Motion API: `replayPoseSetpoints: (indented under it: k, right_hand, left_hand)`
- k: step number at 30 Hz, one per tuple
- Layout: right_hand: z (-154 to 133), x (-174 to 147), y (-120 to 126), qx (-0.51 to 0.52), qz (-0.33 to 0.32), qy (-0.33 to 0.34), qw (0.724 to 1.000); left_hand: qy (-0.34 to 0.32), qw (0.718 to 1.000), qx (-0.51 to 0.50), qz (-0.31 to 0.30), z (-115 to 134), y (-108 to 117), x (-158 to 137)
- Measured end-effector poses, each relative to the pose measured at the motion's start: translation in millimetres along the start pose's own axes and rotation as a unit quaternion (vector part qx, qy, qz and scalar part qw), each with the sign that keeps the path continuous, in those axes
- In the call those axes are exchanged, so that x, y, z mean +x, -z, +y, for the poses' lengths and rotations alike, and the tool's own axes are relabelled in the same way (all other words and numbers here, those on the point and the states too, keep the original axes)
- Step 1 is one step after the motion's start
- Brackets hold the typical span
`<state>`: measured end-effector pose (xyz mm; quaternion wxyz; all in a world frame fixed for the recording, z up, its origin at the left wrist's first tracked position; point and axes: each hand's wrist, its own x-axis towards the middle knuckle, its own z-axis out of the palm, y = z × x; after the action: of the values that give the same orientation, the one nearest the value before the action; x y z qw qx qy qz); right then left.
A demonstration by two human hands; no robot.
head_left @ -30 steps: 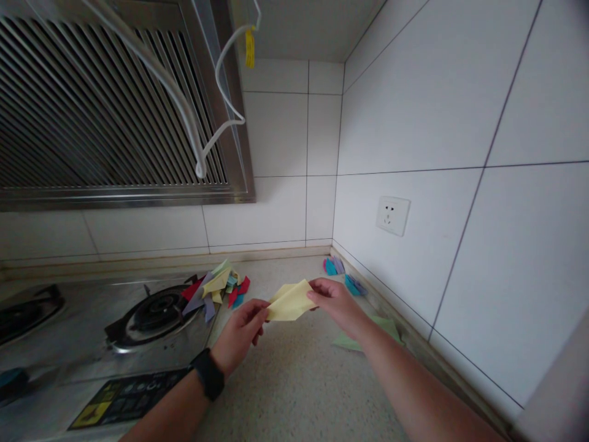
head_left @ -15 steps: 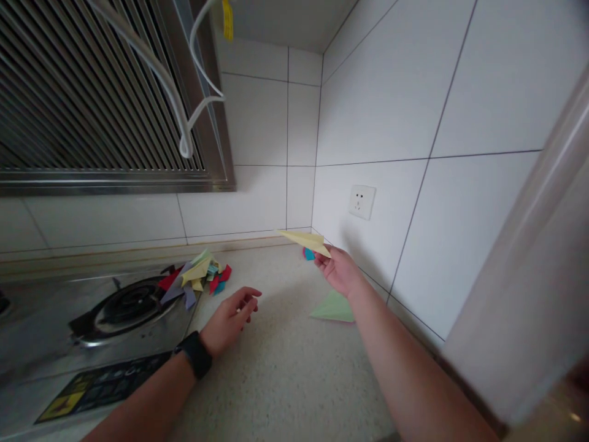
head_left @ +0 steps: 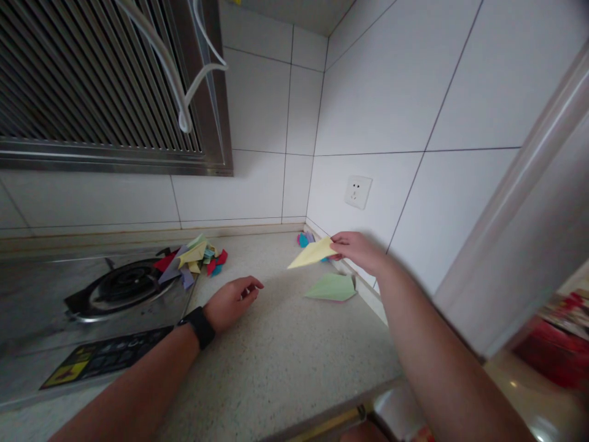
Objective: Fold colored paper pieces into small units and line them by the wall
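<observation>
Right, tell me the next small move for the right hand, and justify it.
Probably lower the yellow folded paper onto the counter, beside the green folded paper: the right hand grips it by one end, seemingly above the surface, while the green folded paper lies close by and the left hand holds nothing.
</observation>
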<state>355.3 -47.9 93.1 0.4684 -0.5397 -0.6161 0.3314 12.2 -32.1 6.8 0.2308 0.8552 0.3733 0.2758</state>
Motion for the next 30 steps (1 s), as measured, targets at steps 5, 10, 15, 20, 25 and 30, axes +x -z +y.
replayPoseSetpoints:
  k: [5, 10, 15, 20, 25, 30]
  right_hand:
    - [-22.0, -15.5, 17.1, -0.156, -0.047, -0.020, 0.986]
    - [-15.0, -18.7, 19.7, -0.215, -0.099, -0.067, 0.969]
    - [2.4, -21.1, 22.8, -0.490, -0.119, -0.112, 0.856]
    - [10.1, -23.4, 18.2, -0.582, -0.096, -0.106, 0.801]
    - [11.1, -24.8, 14.3, -0.608, -0.091, -0.098, 0.783]
    - [13.8, -25.9, 8.4, -0.641, -0.091, -0.110, 0.754]
  left_hand:
    - [-0.021, 0.999, 0.024, -0.020, 0.5, -2.1, -0.7]
    - [-0.032, 0.998, 0.036, -0.033, 1.5, 0.6, -2.2]
    - [-0.048, 0.996, 0.059, -0.050, 1.7, 1.5, -2.7]
    - [-0.060, 0.994, 0.071, -0.059, 2.7, 0.9, -3.1]
    - [-0.066, 0.993, 0.069, -0.065, 4.8, 2.2, -3.5]
    - [-0.068, 0.993, 0.066, -0.071, 2.7, 1.5, -3.3]
